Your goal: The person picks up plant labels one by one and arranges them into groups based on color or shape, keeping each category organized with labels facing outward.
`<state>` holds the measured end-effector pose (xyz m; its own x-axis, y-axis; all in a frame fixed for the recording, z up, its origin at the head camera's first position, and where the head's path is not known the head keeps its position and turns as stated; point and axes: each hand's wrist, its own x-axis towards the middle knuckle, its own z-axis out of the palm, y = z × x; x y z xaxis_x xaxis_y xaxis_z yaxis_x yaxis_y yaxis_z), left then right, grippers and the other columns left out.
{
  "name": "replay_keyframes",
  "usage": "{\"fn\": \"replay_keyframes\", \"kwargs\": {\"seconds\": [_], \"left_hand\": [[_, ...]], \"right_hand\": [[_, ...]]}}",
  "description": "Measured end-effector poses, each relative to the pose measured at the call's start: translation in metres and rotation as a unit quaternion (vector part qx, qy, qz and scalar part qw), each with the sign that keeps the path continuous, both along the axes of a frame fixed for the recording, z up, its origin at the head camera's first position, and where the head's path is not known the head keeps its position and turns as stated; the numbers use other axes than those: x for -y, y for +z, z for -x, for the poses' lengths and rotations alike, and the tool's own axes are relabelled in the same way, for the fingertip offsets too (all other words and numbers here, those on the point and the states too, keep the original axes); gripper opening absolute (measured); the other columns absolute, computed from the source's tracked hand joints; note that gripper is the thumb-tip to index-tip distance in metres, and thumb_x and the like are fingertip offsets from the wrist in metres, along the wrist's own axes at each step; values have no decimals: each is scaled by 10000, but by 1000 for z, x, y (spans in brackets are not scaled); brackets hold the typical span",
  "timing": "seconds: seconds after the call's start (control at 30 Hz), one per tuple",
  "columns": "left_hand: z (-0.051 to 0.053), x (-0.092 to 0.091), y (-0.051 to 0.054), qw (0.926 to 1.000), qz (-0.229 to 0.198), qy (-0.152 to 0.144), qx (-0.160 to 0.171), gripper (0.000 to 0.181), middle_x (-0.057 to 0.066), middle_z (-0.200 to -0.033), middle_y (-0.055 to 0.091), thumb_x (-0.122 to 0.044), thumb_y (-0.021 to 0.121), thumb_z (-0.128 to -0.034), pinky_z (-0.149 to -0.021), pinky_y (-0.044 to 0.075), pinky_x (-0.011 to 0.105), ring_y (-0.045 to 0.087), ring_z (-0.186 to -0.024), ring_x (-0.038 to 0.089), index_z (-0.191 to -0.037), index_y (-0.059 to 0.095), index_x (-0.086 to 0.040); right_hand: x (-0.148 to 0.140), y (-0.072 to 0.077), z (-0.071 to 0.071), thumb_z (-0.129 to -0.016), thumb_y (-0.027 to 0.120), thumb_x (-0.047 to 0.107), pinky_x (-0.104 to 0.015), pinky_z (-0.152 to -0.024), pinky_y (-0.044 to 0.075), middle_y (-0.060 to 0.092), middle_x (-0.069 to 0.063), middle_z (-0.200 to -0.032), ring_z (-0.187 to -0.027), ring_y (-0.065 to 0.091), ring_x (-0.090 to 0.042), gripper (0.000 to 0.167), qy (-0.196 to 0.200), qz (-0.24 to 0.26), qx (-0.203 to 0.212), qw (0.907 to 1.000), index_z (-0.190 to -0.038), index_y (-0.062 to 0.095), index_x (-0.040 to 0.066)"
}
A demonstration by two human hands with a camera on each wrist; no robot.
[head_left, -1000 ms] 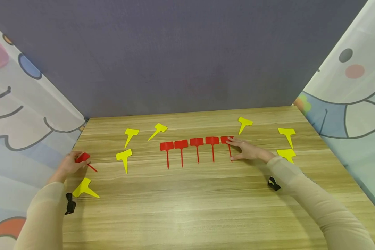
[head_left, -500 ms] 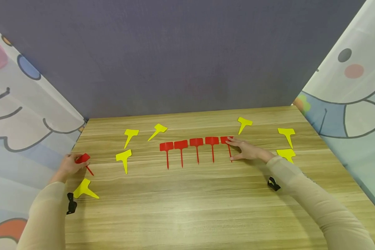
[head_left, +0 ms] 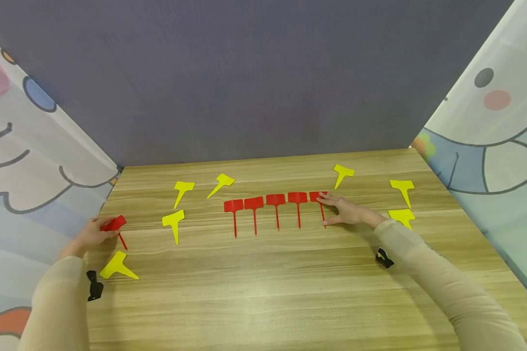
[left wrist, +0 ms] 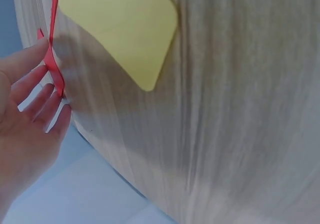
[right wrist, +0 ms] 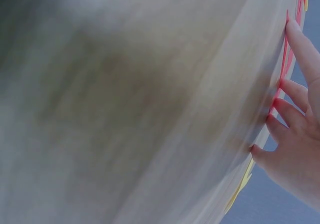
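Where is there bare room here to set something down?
Mostly the table in front of the row of red tags, between the sleeves. Smaller: between that row and the yellow tag straight to its left. Crowded: the left edge, where the left hand holds a red tag near another yellow one, and the row's right end, under the right hand.

Head view is set high at the near side, aimed forward and down; most of the table point(head_left: 254, 292) and the far grey panel point(head_left: 263, 83) are taken in from well back. Left wrist view is set close over the table, turned sideways; right wrist likewise. The left grip point(left wrist: 25, 134) is shared by head and left wrist, the right grip point(right wrist: 300, 139) by head and right wrist.
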<state>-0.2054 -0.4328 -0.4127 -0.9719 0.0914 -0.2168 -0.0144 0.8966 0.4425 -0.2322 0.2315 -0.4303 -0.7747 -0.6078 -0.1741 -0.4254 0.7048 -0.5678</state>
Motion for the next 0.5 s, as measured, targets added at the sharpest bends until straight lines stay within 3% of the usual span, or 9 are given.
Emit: {"fn": "replay_keyframes", "kwargs": {"seconds": [0.33,0.5], "left_hand": [[0,-3,2,9997,-32,96,-207,531,467,-1060,285,-66,605,-800,-773,308,578,264,-950,519,-1128,340,257],[1,-5,3,9996,-10,133,-258,514,452,-1047,375,-39,619,-785,-738,371,502,376,-903,490,-1122,367,256]], "right_hand": [[0,0,1,-770,679,248,-607,-990,129,149,-238,-1428,-1285,109,-437,764,-11,3,8,10000,-1353,281,-45],[0,-3,2,-770,679,245,-609,-988,136,151,-239,-1427,-1282,105,-445,761,-17,72,27,10000,-1351,284,-46]]}}
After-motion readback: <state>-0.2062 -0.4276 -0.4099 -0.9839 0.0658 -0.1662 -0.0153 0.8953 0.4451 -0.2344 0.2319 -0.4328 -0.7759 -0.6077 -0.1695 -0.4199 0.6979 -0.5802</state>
